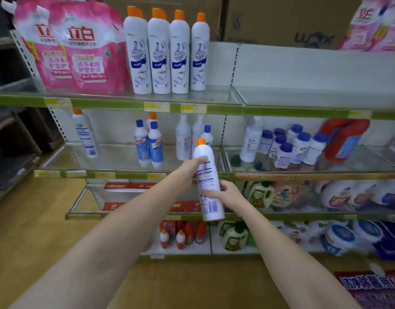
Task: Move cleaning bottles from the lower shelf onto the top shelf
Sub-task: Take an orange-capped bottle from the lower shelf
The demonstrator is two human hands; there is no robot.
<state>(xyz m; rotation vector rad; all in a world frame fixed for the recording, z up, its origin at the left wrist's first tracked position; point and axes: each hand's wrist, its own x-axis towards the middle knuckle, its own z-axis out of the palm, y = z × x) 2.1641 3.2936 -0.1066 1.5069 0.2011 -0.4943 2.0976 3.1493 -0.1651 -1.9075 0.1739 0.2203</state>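
Note:
A tall white cleaning bottle (207, 175) with an orange cap is held upright in front of the second shelf. My left hand (191, 169) grips its upper body from the left. My right hand (228, 195) holds its lower body from the right. On the top shelf (129, 103) several identical orange-capped white bottles (157, 54) stand in a row. One more orange-capped bottle (85, 134) stands at the left of the lower shelf (102, 173), and another orange cap (152, 115) shows behind blue-capped bottles.
Pink detergent pouches (80, 47) stand left of the top-shelf row; bare shelf surface (303, 94) lies to its right. Blue-capped bottles (148, 143), small jars (292, 143) and a red jug (343, 139) fill the lower shelf. Lower tiers hold green and red bottles.

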